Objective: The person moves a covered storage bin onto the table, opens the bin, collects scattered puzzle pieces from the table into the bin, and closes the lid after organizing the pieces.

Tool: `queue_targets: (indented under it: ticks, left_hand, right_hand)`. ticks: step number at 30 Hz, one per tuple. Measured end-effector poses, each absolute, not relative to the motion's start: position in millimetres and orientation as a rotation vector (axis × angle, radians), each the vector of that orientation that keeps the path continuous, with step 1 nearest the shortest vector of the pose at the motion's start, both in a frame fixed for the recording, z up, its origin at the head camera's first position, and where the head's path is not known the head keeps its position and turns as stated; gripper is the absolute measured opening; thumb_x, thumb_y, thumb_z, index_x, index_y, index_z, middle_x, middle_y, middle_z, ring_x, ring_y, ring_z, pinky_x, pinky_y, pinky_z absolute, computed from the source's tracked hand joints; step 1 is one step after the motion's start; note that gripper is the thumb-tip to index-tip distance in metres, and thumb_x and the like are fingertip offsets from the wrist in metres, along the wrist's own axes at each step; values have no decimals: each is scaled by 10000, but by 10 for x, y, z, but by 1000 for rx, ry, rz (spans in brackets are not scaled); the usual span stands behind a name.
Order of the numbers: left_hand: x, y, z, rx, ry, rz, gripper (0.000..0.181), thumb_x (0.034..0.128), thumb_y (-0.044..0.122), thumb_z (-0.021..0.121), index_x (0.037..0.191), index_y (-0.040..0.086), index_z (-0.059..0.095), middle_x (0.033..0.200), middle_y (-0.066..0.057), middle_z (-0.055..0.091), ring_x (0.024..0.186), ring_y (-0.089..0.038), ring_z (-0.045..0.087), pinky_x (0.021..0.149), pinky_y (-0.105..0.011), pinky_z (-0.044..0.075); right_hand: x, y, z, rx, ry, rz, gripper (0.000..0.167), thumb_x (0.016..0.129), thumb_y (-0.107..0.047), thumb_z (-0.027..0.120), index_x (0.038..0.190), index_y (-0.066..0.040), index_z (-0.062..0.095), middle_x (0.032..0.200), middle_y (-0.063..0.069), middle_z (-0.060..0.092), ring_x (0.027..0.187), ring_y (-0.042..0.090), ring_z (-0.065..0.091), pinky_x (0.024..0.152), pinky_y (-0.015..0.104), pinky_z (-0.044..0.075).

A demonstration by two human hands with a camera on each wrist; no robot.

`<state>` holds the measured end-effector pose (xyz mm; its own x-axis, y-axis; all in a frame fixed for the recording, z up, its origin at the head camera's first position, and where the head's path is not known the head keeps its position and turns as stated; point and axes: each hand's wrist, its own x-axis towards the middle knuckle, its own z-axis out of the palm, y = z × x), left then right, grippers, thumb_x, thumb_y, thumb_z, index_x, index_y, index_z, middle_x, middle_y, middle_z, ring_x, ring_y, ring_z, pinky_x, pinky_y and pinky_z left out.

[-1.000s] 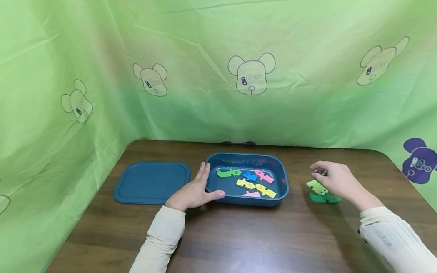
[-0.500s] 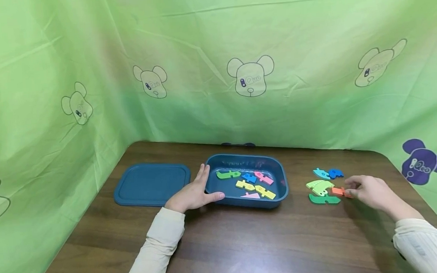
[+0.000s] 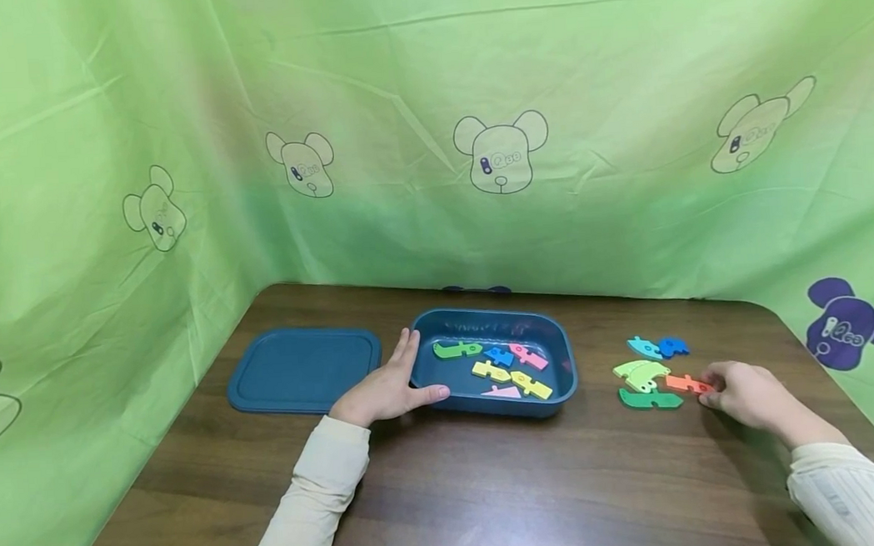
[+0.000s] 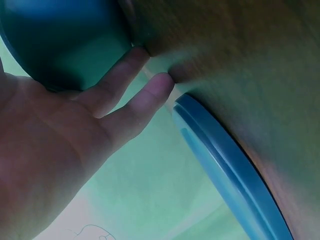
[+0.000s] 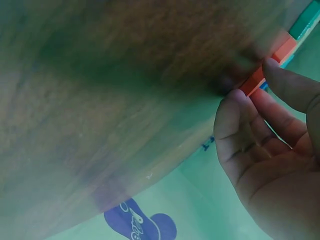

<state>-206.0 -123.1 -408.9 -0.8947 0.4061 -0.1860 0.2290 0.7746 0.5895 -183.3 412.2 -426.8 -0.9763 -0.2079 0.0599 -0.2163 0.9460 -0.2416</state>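
My left hand (image 3: 388, 386) lies against the left end of a dark blue box (image 3: 572, 363), fingers straight, thumb over the front rim. Inside the box are a green puzzle piece (image 3: 457, 349), a blue one (image 3: 498, 355), two yellow ones (image 3: 531, 385) and two pink ones (image 3: 528, 356). On the table to the right, my right hand (image 3: 748, 396) pinches the right end of an orange puzzle piece (image 3: 684, 384) between thumb and fingers. Just left of it are light green pieces (image 3: 641, 374) and a dark green piece (image 3: 651, 398).
A flat blue lid (image 3: 304, 370) lies on the table left of the box. Behind the orange piece are a light blue piece (image 3: 643, 347) and a darker blue piece (image 3: 672, 347). Green printed cloth (image 3: 404, 233) hangs along the back and sides of the brown table (image 3: 495, 486).
My right hand has moved right and down from over the light green pieces to the orange piece's right end. The blue pieces it covered now show. The left hand stays on the box.
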Motion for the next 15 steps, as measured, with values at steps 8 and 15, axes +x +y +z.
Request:
queue_targets:
  ticks: [8,15]
  left_hand:
    - [-2068,-1233,-4102,500,2671,828,1062,926,643,612,1638,192,-34,1690,-39,-93,1268,-413,544,975,-496,472]
    - [-2074,-1228,-4108,504,2671,826,1061,929,636,614,1638,185,-35,1690,-47,-93,1265,-403,550,956,-482,483]
  right_hand:
    - [-1826,4091,-4247,343,-3052,369,133,806,-43,775,878,18,683,747,17,620,673,170,530,615,427,442]
    - [-1780,4082,-4247,330,-3038,404,112,822,-67,756,872,5,686,730,-3,610,658,162,520,602,411,435]
